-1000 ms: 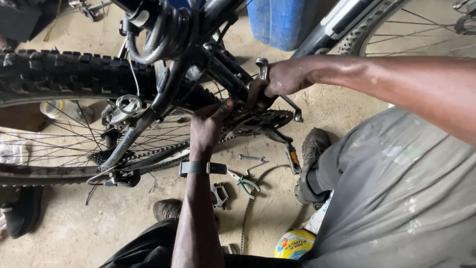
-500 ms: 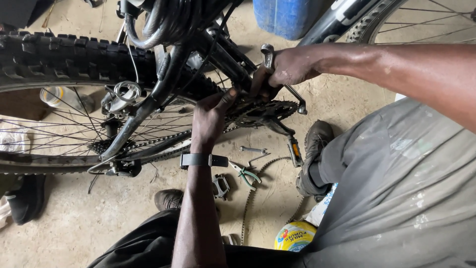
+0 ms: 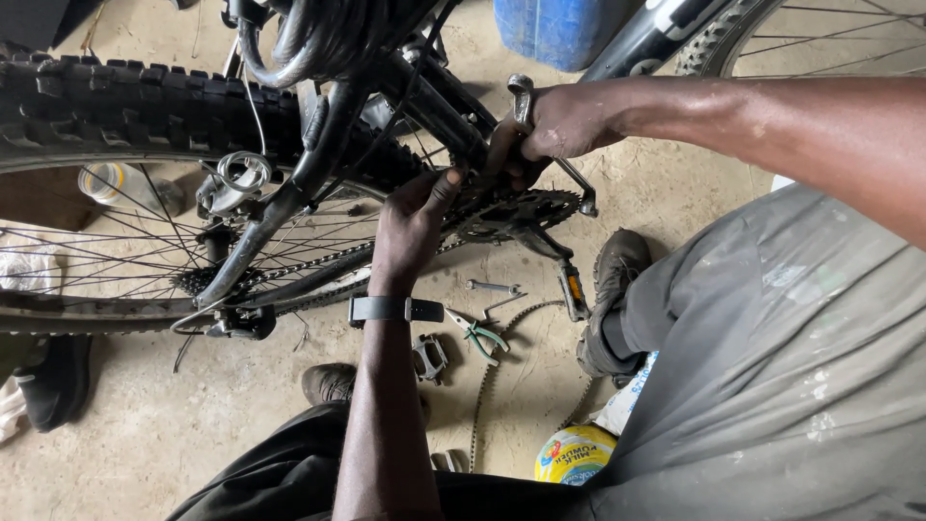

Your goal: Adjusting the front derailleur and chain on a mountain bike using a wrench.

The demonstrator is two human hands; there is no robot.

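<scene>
Here, the right hand (image 3: 559, 125) is clenched around the crank arm (image 3: 526, 101) above the chainring (image 3: 516, 212); the left hand (image 3: 410, 227) (strap at the wrist) touches the chain (image 3: 318, 262) beside it with loose fingers. Pliers (image 3: 477, 333) lie on the near floor.

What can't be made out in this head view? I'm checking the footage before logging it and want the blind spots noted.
- Right hand: its fingers wrap a metal tool; the tool's working end is hidden under the hand.
- Left hand: fingertips are lost behind the chainring and frame.
- Rear tyre: cut off by the left edge.
- Loose chain on the floor: lower end hidden by the dark trousers.
</scene>
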